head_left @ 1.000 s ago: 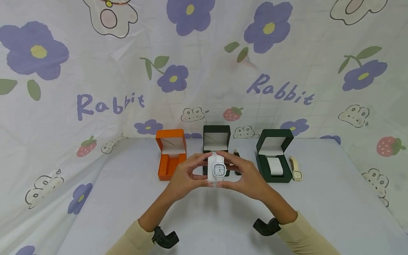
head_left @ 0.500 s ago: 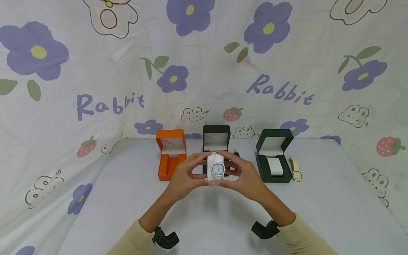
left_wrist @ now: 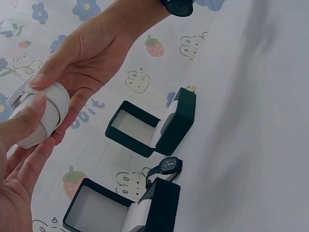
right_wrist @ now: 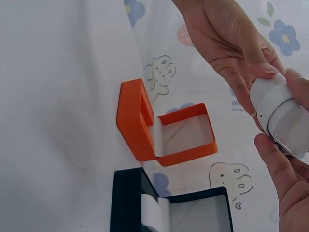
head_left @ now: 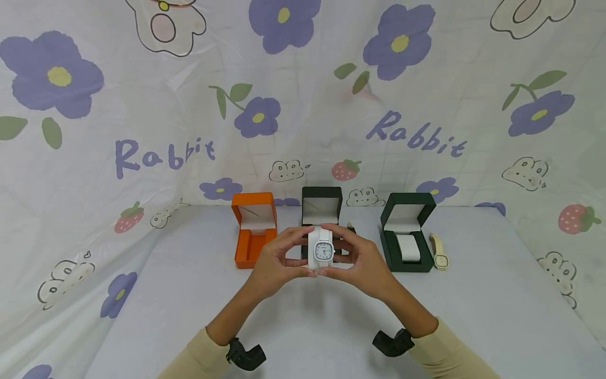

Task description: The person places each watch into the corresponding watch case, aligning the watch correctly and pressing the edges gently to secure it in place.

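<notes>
A white wristwatch (head_left: pixel 324 251) with a square rounded dial sits around a white watch cushion (head_left: pixel 312 252), held up in front of the middle box. My left hand (head_left: pixel 274 263) pinches the cushion from the left, thumb below and fingers above. From the right, my right hand (head_left: pixel 368 263) pinches the watch and its strap in the same way. Seen from the side in the right wrist view, the white cushion (right_wrist: pixel 266 99) is rounded and the strap lies close around it. Fingertips hide parts of the strap.
Three boxes stand open behind the hands: an orange box (head_left: pixel 255 250) without a cushion, a dark green box (head_left: pixel 322 202) partly hidden, and a green box (head_left: pixel 408 252) holding a white cushion. A black watch (left_wrist: pixel 169 166) and a gold watch (head_left: pixel 441 259) lie beside the green boxes.
The white watch has shifted slightly left, closer over the cushion, with my right hand moving left along with it. My left hand has hardly moved.
</notes>
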`<state>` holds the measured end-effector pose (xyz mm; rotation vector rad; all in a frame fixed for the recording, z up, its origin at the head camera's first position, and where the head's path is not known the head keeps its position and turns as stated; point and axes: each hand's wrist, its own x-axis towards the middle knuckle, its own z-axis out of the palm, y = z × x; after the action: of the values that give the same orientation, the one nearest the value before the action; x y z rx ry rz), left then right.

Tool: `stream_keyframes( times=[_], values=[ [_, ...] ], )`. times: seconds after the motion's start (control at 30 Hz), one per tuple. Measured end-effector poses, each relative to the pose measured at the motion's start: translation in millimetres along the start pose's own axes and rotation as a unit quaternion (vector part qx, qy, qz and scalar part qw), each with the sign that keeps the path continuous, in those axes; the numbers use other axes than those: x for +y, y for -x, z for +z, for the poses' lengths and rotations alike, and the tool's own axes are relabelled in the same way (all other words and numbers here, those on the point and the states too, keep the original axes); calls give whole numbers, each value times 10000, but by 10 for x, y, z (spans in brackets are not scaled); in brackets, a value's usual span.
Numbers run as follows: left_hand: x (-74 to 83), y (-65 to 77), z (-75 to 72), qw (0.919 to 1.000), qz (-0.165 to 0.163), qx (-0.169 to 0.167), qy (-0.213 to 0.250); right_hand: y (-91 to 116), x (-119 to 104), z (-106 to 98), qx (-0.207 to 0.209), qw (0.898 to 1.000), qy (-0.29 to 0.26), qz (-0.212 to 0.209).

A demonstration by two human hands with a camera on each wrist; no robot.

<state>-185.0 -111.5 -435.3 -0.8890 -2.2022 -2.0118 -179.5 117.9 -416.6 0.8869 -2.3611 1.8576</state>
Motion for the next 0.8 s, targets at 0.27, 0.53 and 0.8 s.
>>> stream_keyframes(
  times=[0.27,0.53,0.8],
  values=[
    [-3,6,2,10000,34,5,-50,-2,5,8,0,9998,-148,99],
    [1,17,7,9999,24,11,-145,11,5,19,32,9996,-202,184],
    [-6,5,-8,9998,43,-81,-174,23,8,31,65,9996,-197,182]
  ],
)
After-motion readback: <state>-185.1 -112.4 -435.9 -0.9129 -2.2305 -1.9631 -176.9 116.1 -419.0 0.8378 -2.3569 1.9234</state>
